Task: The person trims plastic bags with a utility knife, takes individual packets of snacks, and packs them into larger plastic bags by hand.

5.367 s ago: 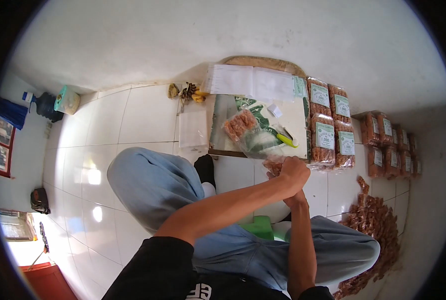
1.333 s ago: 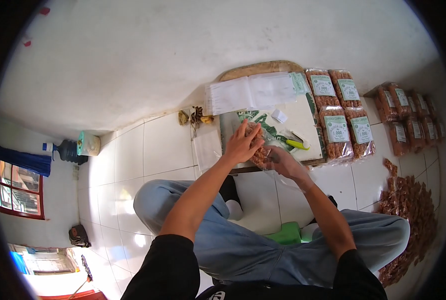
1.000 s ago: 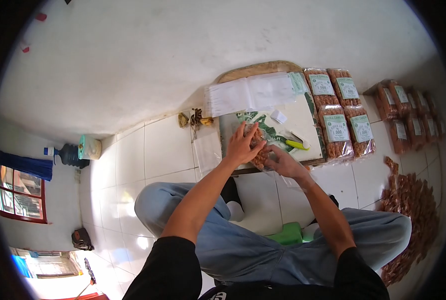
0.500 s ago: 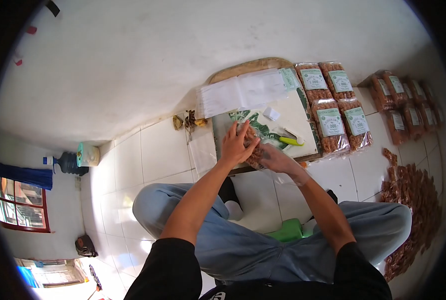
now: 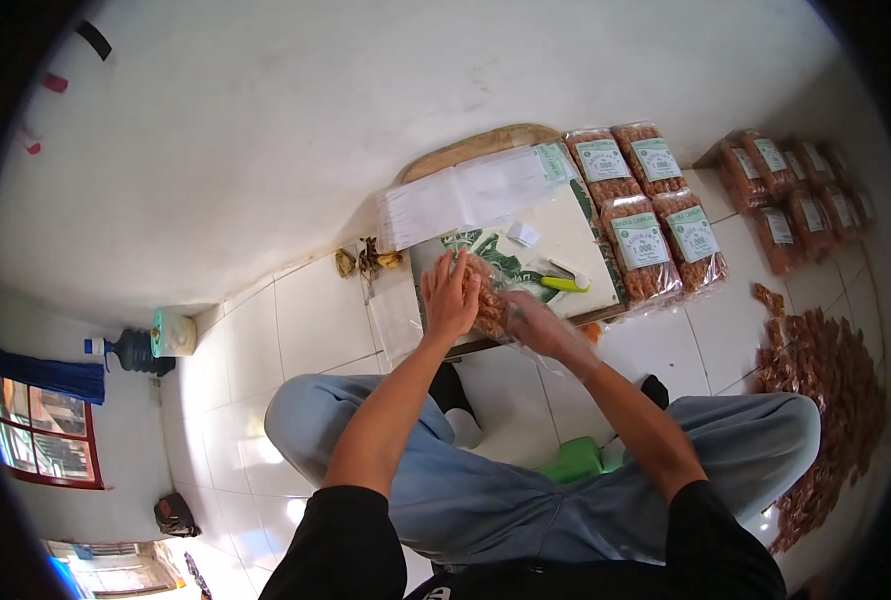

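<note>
A clear plastic bag of brown crunchy-looking snack pieces (image 5: 488,300) lies at the near edge of the low board. My left hand (image 5: 451,302) rests along its left side, fingers stretched out and slightly apart, touching it. On the other side, my right hand (image 5: 541,325) is closed on the bag's loose plastic, with slight blur; its fingertips are partly hidden. Beyond the hands are a small white block (image 5: 523,235) and a yellow-green handled tool (image 5: 566,283). A stack of flat clear bags (image 5: 461,200) lies along the board's far side.
Filled, labelled snack packs (image 5: 641,242) stand right of the board (image 5: 576,245); more packs (image 5: 781,230) sit farther right. Many small brown packets (image 5: 821,400) are heaped on the tiles. A green object (image 5: 573,460) lies between my legs. Dried brown scraps (image 5: 371,257) lie left.
The view has shifted slightly, so the board and packs sit a little farther left. My left hand's fingers are closer together along the bag; my right hand stays at its right side.
</note>
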{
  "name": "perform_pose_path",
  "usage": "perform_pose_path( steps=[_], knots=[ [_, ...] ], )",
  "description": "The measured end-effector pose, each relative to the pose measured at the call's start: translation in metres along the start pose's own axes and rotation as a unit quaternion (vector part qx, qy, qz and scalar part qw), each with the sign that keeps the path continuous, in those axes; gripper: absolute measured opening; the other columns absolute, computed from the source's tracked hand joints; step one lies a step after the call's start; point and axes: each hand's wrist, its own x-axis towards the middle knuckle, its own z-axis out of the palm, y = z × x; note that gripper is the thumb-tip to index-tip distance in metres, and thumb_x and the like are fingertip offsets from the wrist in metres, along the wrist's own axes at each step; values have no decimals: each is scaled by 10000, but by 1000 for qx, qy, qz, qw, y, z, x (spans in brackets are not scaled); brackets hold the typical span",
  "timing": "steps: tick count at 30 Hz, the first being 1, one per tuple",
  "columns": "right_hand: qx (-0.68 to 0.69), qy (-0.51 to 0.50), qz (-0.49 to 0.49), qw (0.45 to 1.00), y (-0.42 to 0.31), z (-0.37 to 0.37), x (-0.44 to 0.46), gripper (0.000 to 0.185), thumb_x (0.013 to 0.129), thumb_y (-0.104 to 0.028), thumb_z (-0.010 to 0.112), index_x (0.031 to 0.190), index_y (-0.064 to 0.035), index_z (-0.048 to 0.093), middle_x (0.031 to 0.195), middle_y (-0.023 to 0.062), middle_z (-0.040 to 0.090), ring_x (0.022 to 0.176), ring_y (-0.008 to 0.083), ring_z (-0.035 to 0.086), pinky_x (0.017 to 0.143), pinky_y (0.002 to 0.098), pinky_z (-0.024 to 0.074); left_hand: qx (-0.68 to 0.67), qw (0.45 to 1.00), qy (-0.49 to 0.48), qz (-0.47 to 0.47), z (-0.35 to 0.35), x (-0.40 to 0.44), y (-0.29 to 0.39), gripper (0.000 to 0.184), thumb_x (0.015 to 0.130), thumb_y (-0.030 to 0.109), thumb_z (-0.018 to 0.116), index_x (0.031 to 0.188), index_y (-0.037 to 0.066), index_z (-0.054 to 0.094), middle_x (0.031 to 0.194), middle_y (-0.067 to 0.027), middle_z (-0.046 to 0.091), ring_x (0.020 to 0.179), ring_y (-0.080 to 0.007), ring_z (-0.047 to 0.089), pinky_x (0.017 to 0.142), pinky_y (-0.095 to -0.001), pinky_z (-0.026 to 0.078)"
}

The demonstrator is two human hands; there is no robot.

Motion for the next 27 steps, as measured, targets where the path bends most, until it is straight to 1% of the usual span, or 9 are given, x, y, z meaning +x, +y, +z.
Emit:
perform_pose_path(
  steps=[1, 5, 8, 13, 19, 23, 25, 26, 27],
  knots=[
    [-42, 55, -100, 993, 4, 3, -1, 391, 853, -80, 548, 1242, -48, 524, 1125, 240, 585, 1078, 391, 560, 945, 407, 438, 0, 1000, 0, 0, 4, -1, 0, 627, 971, 499, 391, 1506, 200, 256, 1534, -133, 251, 1405, -306, 257, 1140, -522, 146],
    [-49, 61, -54, 995, -4, 12, -6, 307, 835, -78, 576, 1140, -45, 583, 998, 186, 610, 1022, 362, 578, 891, 414, 463, -27, 998, 8, -49, 12, -2, 10, 607, 973, 475, 387, 1492, 178, 286, 1525, -131, 273, 1405, -304, 254, 1144, -499, 161],
    [42, 60, 30, 997, -18, 9, -16, 242, 864, -49, 600, 1105, -41, 594, 909, 119, 608, 866, 296, 627, 792, 365, 494, -13, 998, 2, -67, 8, -3, 16, 597, 972, 465, 389, 1486, 176, 294, 1527, -135, 268, 1400, -312, 260, 1140, -498, 170],
    [44, 119, -46, 991, 6, 20, -18, 75, 862, -33, 610, 922, -51, 652, 902, 115, 617, 853, 272, 632, 742, 349, 502, -17, 997, -11, -79, 6, -2, 18, 599, 972, 460, 386, 1488, 175, 285, 1534, -141, 244, 1406, -312, 244, 1144, -496, 153],
    [-99, 161, -165, 968, -5, 23, -16, 153, 799, -34, 643, 939, -95, 656, 904, 109, 609, 846, 323, 594, 758, 400, 485, -9, 995, -25, -99, 11, -1, 19, 599, 976, 441, 366, 1501, 175, 252, 1541, -152, 215, 1426, -324, 183, 1155, -509, 96],
    [-148, 158, -160, 963, -1, 22, -15, 192, 792, -17, 638, 962, -105, 653, 912, 113, 610, 851, 322, 595, 750, 403, 488, -2, 994, -27, -106, 11, -2, 20, 602, 978, 435, 365, 1507, 179, 236, 1541, -154, 215, 1428, -329, 172, 1155, -518, 88],
    [-92, 155, -262, 948, 10, 17, -10, 199, 828, -28, 630, 1026, -45, 635, 933, 130, 608, 825, 310, 598, 718, 376, 497, -1, 994, -26, -105, 11, -2, 19, 604, 978, 438, 368, 1507, 181, 235, 1541, -153, 215, 1428, -328, 171, 1155, -518, 88],
    [-91, 158, -261, 948, 15, 18, -12, 199, 828, -28, 630, 1026, -45, 635, 933, 130, 608, 825, 310, 598, 718, 376, 497, -5, 994, -26, -102, 11, -2, 18, 605, 978, 442, 370, 1507, 182, 236, 1541, -153, 215, 1428, -328, 172, 1155, -519, 91],
    [-48, 161, -178, 970, 16, 18, -15, 237, 826, -27, 626, 1062, -45, 631, 952, 137, 615, 841, 311, 599, 735, 376, 496, -8, 995, -26, -98, 11, -2, 17, 606, 978, 445, 372, 1507, 183, 237, 1541, -153, 215, 1428, -329, 173, 1154, -520, 93]
  ],
)
